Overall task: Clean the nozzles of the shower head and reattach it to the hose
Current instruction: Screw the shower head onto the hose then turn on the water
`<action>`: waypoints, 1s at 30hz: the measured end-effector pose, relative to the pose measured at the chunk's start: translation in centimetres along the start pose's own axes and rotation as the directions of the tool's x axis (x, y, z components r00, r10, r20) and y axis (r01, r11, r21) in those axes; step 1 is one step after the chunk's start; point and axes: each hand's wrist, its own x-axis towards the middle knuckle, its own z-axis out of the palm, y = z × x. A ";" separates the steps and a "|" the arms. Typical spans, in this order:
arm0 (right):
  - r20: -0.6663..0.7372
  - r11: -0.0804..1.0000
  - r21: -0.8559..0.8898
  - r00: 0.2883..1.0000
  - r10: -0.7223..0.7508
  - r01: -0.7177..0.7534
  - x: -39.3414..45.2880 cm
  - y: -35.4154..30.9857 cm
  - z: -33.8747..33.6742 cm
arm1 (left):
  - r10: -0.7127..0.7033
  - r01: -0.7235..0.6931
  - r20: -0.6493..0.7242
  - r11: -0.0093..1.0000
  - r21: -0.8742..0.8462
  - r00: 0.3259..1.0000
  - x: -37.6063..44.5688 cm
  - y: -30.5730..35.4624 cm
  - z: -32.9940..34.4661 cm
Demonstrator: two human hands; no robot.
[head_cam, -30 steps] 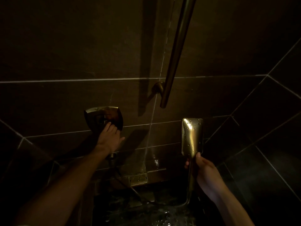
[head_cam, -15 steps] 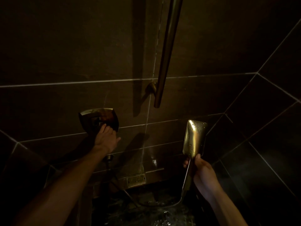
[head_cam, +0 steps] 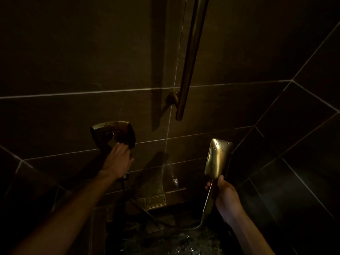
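A brass, rectangular shower head [head_cam: 218,158] stands upright at the right, its wet back toward me, so the nozzles are hidden. My right hand [head_cam: 225,197] is shut on its handle. The hose [head_cam: 185,226] runs from the handle's lower end down and left across the dark floor toward the wall outlet [head_cam: 125,178]. My left hand [head_cam: 117,159] reaches to the brass valve handle [head_cam: 115,134] on the wall, fingers on its lower edge.
A brass slide bar [head_cam: 191,57] is fixed to the dark tiled wall above the shower head. A small brass plate [head_cam: 155,201] sits low on the wall. Water glistens on the floor [head_cam: 184,245] below. The side wall [head_cam: 303,144] closes in at the right.
The shower head has tilted slightly to the right in my right hand. My left hand stays at the valve handle with its fingers shifted a little lower.
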 end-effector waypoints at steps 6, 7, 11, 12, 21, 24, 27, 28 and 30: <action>-0.003 0.999 -0.027 0.999 0.033 -0.033 0.5 0.8 0.2 | -0.137 0.126 -0.085 0.984 -0.128 0.987 -2.1 -0.7 1.4; -0.001 0.999 -0.026 1.000 0.032 -0.032 0.6 0.9 0.2 | -0.158 0.146 -0.095 0.982 -0.123 0.983 -2.2 -0.9 1.4; -0.002 1.000 0.006 1.000 0.016 -0.016 0.5 1.2 0.4 | -0.168 0.155 -0.112 0.981 -0.113 0.979 -2.1 -1.5 1.4; -0.004 1.000 0.011 1.000 0.016 -0.016 0.5 1.3 0.5 | -0.168 0.156 -0.104 0.981 -0.113 0.980 -2.0 -1.5 1.4; -0.010 1.000 0.007 1.000 0.018 -0.018 -0.3 1.6 0.7 | -0.186 0.177 -0.104 0.980 -0.086 0.977 -1.7 -1.0 1.0; -0.023 1.000 0.015 1.000 0.014 -0.014 -0.1 1.6 0.9 | -0.196 0.190 -0.070 0.978 -0.088 0.978 -1.5 -1.0 0.8; -0.036 0.999 0.046 0.999 0.028 -0.026 0.0 1.7 0.8 | -0.211 0.209 -0.028 0.975 -0.069 0.977 -1.5 -0.6 0.9; -0.033 0.998 0.050 0.999 0.031 -0.029 0.0 1.7 0.8 | -0.220 0.218 -0.019 0.973 -0.078 0.975 -1.4 -0.5 1.0; -0.026 0.998 0.053 0.999 0.033 -0.031 0.0 1.7 0.6 | -0.238 0.236 -0.008 0.967 -0.097 0.971 -1.3 -0.3 1.0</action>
